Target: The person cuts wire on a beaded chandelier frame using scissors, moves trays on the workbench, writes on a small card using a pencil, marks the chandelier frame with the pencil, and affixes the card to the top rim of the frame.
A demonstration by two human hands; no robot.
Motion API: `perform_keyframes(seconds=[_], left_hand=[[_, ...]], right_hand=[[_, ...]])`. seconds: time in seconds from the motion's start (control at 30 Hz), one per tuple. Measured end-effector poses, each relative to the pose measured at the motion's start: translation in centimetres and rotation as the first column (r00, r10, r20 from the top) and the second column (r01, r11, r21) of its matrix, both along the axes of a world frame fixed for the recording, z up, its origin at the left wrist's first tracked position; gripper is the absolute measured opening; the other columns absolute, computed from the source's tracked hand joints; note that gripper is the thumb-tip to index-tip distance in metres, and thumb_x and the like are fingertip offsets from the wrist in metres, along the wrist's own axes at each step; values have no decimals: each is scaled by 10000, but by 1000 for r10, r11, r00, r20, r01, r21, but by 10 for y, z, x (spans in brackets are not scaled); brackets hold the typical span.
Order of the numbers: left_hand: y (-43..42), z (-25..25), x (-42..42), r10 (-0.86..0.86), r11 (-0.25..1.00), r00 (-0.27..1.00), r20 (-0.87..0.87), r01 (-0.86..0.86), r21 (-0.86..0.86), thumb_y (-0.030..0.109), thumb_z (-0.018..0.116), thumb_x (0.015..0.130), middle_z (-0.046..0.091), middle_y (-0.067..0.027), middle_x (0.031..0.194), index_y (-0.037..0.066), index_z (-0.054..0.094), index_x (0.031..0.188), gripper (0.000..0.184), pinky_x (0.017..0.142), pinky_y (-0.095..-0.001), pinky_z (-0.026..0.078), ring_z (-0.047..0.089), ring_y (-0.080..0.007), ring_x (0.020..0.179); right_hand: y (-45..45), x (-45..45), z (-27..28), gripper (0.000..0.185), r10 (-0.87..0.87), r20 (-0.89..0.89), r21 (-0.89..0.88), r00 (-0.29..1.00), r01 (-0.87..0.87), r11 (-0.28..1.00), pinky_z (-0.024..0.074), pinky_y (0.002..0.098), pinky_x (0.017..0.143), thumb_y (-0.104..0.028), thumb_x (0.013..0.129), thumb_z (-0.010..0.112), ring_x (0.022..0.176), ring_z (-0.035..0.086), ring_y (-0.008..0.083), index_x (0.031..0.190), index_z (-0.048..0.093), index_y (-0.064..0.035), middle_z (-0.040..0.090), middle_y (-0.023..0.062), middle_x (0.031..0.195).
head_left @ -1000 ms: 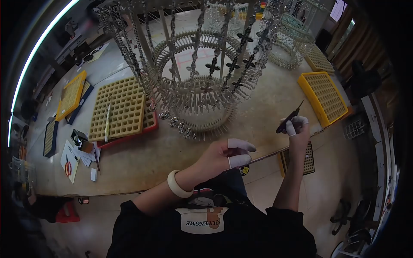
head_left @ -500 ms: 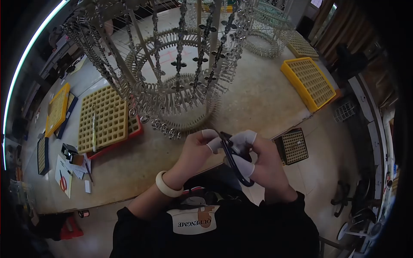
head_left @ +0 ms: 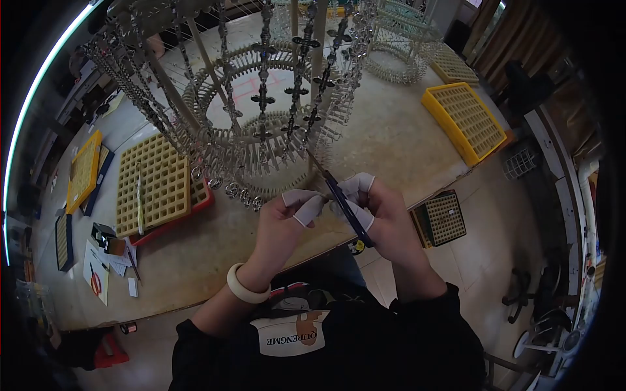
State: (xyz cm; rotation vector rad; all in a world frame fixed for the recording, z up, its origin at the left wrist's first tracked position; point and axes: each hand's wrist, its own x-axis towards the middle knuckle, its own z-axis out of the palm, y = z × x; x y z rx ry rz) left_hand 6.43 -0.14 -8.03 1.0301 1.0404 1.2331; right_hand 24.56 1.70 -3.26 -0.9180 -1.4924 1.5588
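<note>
In the head view my right hand (head_left: 391,215), with white finger covers, is closed on a slim tool with a dark blue handle (head_left: 351,212). Its thin metal tip points up and away towards the rack; it could be pliers seen edge-on, but I cannot tell. My left hand (head_left: 287,218), also in white finger covers, is pinched shut beside it, fingertips close to the right hand's. Whatever lies in that pinch is too small to make out. Just beyond both hands stands a round wire display rack (head_left: 280,173), hung with silver chains and dark cross-shaped links (head_left: 263,100).
A yellow tray of square holes (head_left: 153,182) with a pale stick sits on a red tray at left. Red-handled scissors (head_left: 96,283) lie on paper nearby. Another yellow tray (head_left: 466,120) stands at right, with a dark tray (head_left: 445,218) below the table edge.
The tool has turned in my right hand; its metal tip now shows, pointing up. My left hand has moved slightly left and down, off the tool. The view has shifted slightly.
</note>
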Motion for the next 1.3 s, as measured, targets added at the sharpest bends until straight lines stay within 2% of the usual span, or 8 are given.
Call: perform_keyframes(seconds=[0.27,0.37,0.43,0.53,0.63,0.77,0.87,1.3], left_hand=[[-3,3,1,5,1000,1000,-7,-6,-22,91,636,891,640,7,826,9,680,965,119,645,-210,440,552,-62,700],[-12,-16,-5,-50,981,937,-344,111,162,76,661,872,634,-23,839,-1,681,934,101,660,-230,459,576,-86,743],[-24,-8,-14,-164,965,867,-470,240,107,78,662,868,626,-52,825,-5,684,921,101,657,-244,465,588,-109,748],[-40,-13,-21,-237,938,772,-589,340,67,91,682,838,630,-95,823,6,692,930,126,667,-280,478,620,-175,742],[-49,-17,-24,-254,946,820,-512,321,45,88,675,846,632,-100,824,20,697,934,114,659,-290,477,614,-193,725],[-54,-22,-28,-23,948,931,-366,136,288,93,657,874,606,-51,796,5,683,972,135,578,-274,449,565,-140,643],[-63,-20,-34,23,970,978,-209,28,241,97,655,883,579,-10,782,-1,673,998,152,506,-236,408,519,-85,586],[-101,-23,-69,84,996,979,187,-87,6,94,653,889,633,21,852,25,664,992,125,536,-187,432,552,-34,718]], right_hand=[[-4,9,-9,204,-81,63,177,995,69,982,443,202,709,-94,879,631,762,554,55,1048,571,3,626,19,899],[1,28,-32,232,-396,0,526,918,337,781,442,233,761,-85,877,617,845,534,75,1091,577,-5,614,46,992],[22,46,-46,255,-724,21,690,690,514,510,450,269,781,-99,884,603,863,530,117,1115,573,5,603,58,991],[63,86,-71,324,-844,406,616,349,577,535,451,396,866,-132,881,584,961,567,354,1145,563,55,566,207,1061],[79,114,-105,334,-785,600,673,158,431,601,445,409,881,-131,868,590,984,559,360,1150,578,48,571,204,1066],[54,72,-73,319,-697,527,593,486,378,711,456,377,886,-139,856,624,994,570,313,1128,613,27,580,180,1098],[2,8,-24,249,-14,320,288,947,-83,954,479,310,828,-118,868,634,925,617,226,1093,651,-14,617,136,1081],[-45,-93,-15,163,288,377,408,880,-437,802,474,291,786,-94,911,603,918,591,184,1044,650,-12,594,96,1110]])
